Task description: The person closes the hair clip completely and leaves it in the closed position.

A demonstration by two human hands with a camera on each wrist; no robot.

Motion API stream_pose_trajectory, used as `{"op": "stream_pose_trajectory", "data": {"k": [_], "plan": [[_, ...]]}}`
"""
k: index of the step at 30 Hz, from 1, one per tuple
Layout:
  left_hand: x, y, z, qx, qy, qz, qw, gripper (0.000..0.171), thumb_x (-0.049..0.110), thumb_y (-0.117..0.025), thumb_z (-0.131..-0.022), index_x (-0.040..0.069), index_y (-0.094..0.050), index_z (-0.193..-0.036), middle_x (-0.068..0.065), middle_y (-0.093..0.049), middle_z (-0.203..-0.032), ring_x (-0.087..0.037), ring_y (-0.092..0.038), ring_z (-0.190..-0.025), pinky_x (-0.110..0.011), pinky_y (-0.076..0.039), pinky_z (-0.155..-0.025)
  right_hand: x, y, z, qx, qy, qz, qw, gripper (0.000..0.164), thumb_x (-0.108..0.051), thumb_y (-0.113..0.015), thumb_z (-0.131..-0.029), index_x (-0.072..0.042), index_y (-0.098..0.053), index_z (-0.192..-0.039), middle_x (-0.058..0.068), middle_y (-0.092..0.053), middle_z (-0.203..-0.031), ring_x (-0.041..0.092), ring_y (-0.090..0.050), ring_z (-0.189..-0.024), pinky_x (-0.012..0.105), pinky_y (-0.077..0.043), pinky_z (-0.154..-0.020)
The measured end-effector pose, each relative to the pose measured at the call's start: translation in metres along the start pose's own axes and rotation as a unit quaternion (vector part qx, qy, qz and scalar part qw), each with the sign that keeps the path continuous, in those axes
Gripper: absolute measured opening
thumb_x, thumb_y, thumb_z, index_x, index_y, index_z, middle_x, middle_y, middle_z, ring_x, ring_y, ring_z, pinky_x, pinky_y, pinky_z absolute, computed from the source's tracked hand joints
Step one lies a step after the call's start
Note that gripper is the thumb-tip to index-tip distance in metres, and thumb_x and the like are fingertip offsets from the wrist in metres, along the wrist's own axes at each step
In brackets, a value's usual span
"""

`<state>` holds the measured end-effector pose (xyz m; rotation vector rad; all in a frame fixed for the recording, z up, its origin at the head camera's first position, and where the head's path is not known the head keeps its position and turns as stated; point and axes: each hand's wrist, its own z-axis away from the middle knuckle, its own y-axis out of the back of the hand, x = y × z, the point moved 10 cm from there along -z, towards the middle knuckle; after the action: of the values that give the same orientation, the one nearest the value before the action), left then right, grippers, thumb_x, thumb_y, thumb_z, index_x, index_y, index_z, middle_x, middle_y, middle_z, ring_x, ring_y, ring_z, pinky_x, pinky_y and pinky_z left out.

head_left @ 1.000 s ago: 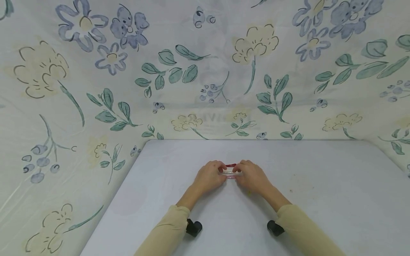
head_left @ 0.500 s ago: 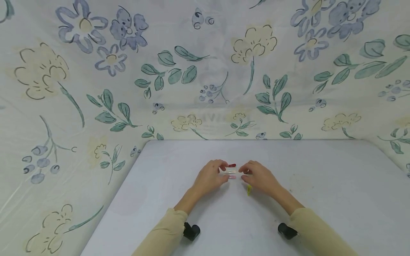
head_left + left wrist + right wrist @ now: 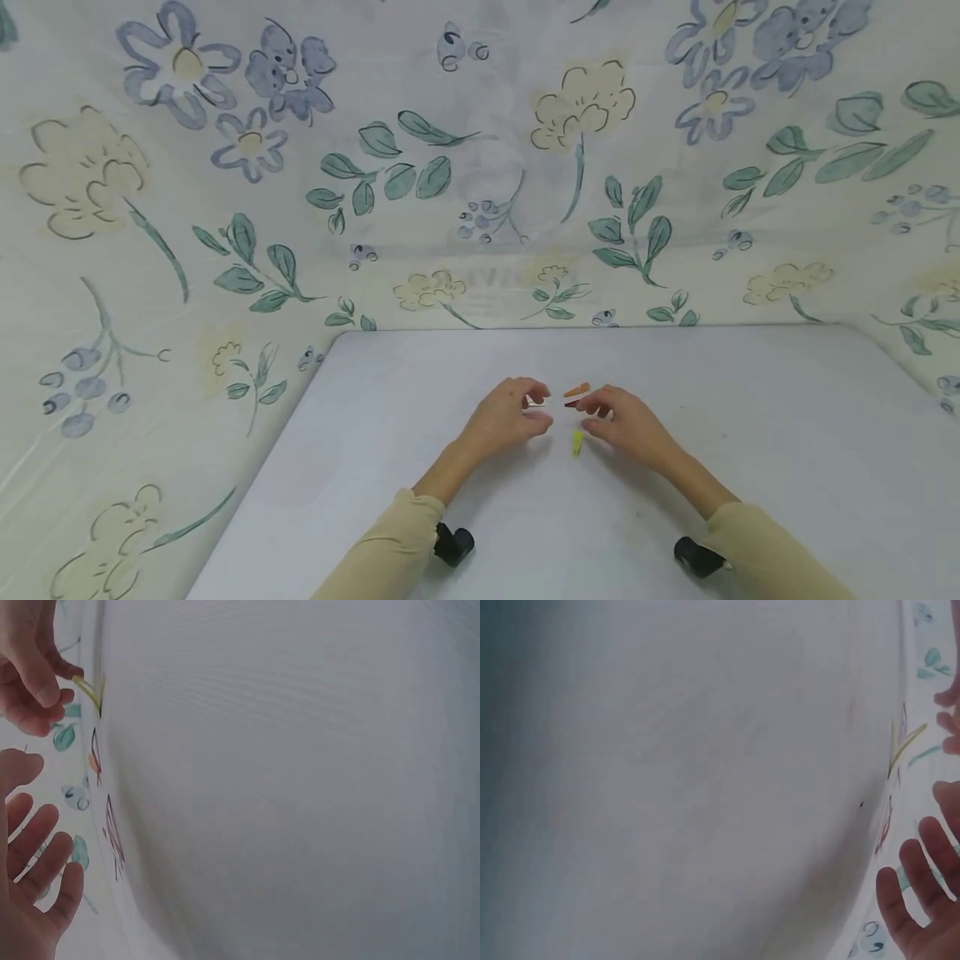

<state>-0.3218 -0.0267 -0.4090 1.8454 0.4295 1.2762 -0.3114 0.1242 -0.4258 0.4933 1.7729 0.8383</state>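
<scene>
My left hand [image 3: 504, 417] is held low over the white table, fingers loosely bent and thumb apart, with a pale hair clip [image 3: 536, 404] partly showing between them. My right hand [image 3: 630, 425] hovers opposite, its fingertips right at a dark red hair clip [image 3: 572, 405]. Just behind that lies an orange hair clip [image 3: 577, 389]. Nearer the front, a yellow hair clip [image 3: 577, 442] sits by the right thumb; in the left wrist view the yellow clip [image 3: 91, 691] shows a V shape. The left hand hides other clips in the head view.
The white table [image 3: 787, 433] ends at the back against a floral-patterned sheet [image 3: 480, 208], which also rises at the left. Black wrist cameras [image 3: 459, 546] sit at both cuffs, close over the tabletop.
My right hand has drawn back to the right, uncovering the yellow, dark red and orange clips. My left hand has shifted slightly right, now covering the red and pink clips.
</scene>
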Motion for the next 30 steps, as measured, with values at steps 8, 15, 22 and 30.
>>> {"op": "stream_pose_trajectory", "data": {"k": [8, 15, 22, 30], "plan": [[0.013, -0.016, -0.005, -0.04, -0.011, 0.0, 0.9992, 0.038, 0.027, -0.074, -0.086, 0.013, -0.064, -0.12, -0.001, -0.065, -0.11, -0.018, -0.06, -0.099, -0.03, -0.05, -0.083, 0.004, 0.005, 0.008, -0.012, -0.001, 0.011, 1.0, 0.018, -0.008, -0.072, -0.086, -0.008, -0.07, -0.104, 0.0, -0.067, -0.099, 0.018, -0.058, -0.091, 0.036, -0.05, -0.08], [0.019, -0.032, -0.004, -0.073, -0.013, -0.033, 0.9967, 0.042, 0.029, -0.076, -0.083, 0.013, -0.064, -0.119, 0.001, -0.065, -0.111, -0.015, -0.057, -0.101, -0.03, -0.049, -0.086, 0.01, 0.005, 0.012, -0.032, -0.019, 0.007, 0.999, 0.023, -0.007, -0.074, -0.085, -0.007, -0.069, -0.107, 0.0, -0.068, -0.1, 0.019, -0.058, -0.093, 0.036, -0.051, -0.082], [0.024, -0.045, -0.004, -0.093, -0.031, -0.083, 0.9917, 0.033, 0.029, -0.078, -0.082, 0.015, -0.069, -0.11, 0.005, -0.065, -0.098, -0.011, -0.055, -0.094, -0.028, -0.047, -0.087, 0.017, 0.003, 0.016, -0.036, -0.027, 0.003, 0.999, 0.025, -0.006, -0.074, -0.083, -0.008, -0.069, -0.108, -0.001, -0.067, -0.1, 0.017, -0.058, -0.092, 0.037, -0.051, -0.083], [0.031, -0.048, -0.006, -0.069, -0.079, -0.086, 0.9907, 0.009, 0.015, -0.073, -0.082, 0.014, -0.071, -0.09, 0.009, -0.062, -0.08, -0.008, -0.049, -0.08, -0.022, -0.044, -0.075, 0.022, 0.003, 0.017, -0.035, -0.04, 0.005, 0.999, 0.025, -0.008, -0.075, -0.083, -0.009, -0.069, -0.107, -0.001, -0.067, -0.101, 0.017, -0.058, -0.094, 0.038, -0.051, -0.085]]}}
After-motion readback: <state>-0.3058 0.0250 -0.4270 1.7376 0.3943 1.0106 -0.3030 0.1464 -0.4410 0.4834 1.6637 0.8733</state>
